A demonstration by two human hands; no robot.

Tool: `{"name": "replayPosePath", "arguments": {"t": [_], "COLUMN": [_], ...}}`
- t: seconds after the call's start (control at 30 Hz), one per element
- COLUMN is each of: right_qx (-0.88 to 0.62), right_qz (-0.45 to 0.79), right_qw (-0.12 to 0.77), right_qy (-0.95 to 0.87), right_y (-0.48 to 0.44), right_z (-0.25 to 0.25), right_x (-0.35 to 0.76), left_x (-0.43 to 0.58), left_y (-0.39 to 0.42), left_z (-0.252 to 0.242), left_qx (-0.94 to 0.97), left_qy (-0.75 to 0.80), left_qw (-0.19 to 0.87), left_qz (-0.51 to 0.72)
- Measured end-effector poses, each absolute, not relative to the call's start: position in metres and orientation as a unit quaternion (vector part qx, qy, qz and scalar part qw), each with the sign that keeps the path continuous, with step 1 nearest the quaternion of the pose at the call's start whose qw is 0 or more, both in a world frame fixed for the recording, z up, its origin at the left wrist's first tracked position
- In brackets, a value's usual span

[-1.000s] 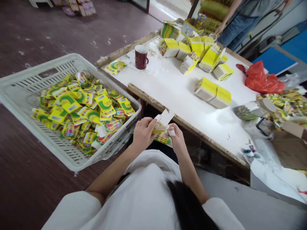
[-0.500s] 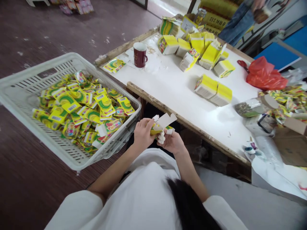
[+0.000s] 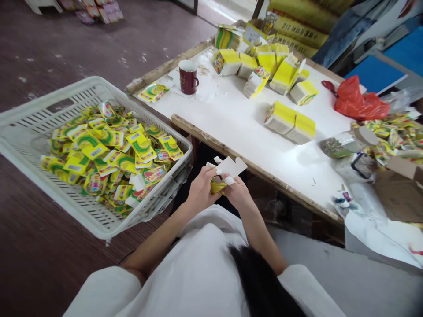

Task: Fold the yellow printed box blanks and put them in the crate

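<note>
The white flaps (image 3: 228, 167) might bend or rip if pushed too hard, and the small yellow box (image 3: 216, 188) might slip if the grip gets loose. The box is between the left hand (image 3: 200, 187) and the right hand (image 3: 239, 192), with at least 2 flaps poking up past the fingertips. The left fingers curl round its left side; the right fingers are bent close, holding its right edge.

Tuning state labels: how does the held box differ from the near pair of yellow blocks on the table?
The box has white flaps sticking up; the blocks look flat on top. The box is held between left hand and right hand; the blocks sit side by side on the table. Both show yellow.
</note>
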State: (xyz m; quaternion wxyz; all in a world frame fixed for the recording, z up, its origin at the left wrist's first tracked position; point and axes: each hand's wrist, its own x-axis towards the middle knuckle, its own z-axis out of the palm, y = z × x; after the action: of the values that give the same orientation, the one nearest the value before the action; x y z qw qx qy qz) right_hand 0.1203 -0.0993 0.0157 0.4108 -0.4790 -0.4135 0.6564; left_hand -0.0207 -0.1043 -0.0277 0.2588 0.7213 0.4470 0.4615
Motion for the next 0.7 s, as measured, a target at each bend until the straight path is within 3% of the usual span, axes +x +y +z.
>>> {"name": "replayPosePath", "arguments": {"t": [0.2,0.4,0.53,0.7], "right_qx": [-0.444,-0.49,-0.532,-0.51], "right_qz": [0.701,0.514,0.404,0.307], "right_qw": [0.368,0.363,0.364,0.347], "right_qy": [-0.42,-0.603,-0.65,-0.725], "right_y": [-0.092,-0.108,-0.11,-0.103], "right_z": [0.008,-0.002,-0.007,-0.018], "right_x": [0.127,0.132,0.134,0.144], "left_x": [-0.021,-0.019,-0.022,-0.036], "left_y": [-0.108,-0.101,-0.096,-0.094], "left_z": [-0.023,-0.032,-0.032,-0.017], "left_qx": [0.708,0.682,0.688,0.725], "left_qy": [0.478,0.46,0.497,0.54], "left_qw": [0.33,0.429,0.354,0.301], "left_qz": [0.401,0.373,0.393,0.303]}}
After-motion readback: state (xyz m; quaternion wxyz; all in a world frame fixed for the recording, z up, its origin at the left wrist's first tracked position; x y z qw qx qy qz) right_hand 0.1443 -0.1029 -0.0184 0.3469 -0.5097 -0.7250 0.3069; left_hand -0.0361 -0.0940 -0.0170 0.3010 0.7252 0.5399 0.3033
